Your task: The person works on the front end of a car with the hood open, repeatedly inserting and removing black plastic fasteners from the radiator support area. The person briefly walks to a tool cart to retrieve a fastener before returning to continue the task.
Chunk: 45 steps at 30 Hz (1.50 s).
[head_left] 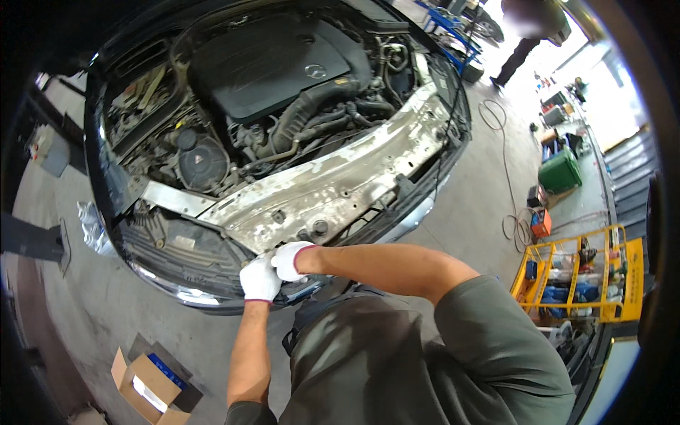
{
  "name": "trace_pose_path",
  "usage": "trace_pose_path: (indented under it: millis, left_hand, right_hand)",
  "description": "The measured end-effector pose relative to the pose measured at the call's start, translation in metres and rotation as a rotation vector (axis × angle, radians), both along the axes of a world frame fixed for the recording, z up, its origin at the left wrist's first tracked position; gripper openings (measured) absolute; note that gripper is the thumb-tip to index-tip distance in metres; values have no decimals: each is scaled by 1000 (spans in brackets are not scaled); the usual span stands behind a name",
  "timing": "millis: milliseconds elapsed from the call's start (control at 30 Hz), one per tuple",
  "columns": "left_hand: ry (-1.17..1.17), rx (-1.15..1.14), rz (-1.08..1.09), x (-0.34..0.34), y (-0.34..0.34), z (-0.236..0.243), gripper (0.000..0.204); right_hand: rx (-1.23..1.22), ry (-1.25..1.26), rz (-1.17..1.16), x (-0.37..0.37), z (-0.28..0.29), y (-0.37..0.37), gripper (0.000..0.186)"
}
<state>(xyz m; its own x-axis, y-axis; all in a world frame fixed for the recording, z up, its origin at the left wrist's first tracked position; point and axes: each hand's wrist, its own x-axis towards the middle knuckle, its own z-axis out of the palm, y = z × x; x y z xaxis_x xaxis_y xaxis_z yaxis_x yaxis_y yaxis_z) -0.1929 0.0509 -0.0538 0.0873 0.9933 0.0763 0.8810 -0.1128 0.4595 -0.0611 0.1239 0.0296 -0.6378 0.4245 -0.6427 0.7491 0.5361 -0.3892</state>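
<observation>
Both my hands wear white knit gloves and meet at the front edge of an open car engine bay. My left hand (259, 280) is closed, its fingers curled at the front edge of the metal crossmember (333, 180). Beside it and touching it, my right hand (291, 261) is also closed, reaching across from the right. Whatever lies between the fingers is too small and covered to make out. Behind the crossmember sit a ribbed black air hose (289, 126) and a black engine cover (269, 71). A dark front grille panel (191, 258) lies to the left of my hands.
An open cardboard box (145, 388) lies on the floor at lower left. To the right stand a yellow wheeled rack (615, 312) with bottles and a green bin (559, 172). A hose (507, 149) trails over the floor. Another person (528, 35) stands far right.
</observation>
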Motion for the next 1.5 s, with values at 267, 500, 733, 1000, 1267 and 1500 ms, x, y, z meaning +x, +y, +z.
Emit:
trace_pose_path:
  millis: [267,500,733,1000,1267,1500]
  left_hand:
    - [137,91,-14,7,3,-6,17]
    - [151,-2,18,3,4,-18,26]
    - [183,-8,-11,-21,-2,-44,25]
    - [73,-149,-21,-15,15,-49,28]
    - [39,-120,34,-25,13,-62,27]
    - [-125,-154,134,-24,-6,-64,25]
  right_hand:
    - [380,-29,-118,6,-23,-19,28]
    - [665,71,-185,-11,-71,-18,28]
    - [-6,263,-320,11,-18,-22,27]
    - [392,266,-559,-37,-108,-13,26]
    - [220,267,-510,-25,-81,-14,32]
    - [335,169,-505,-46,-87,-24,40]
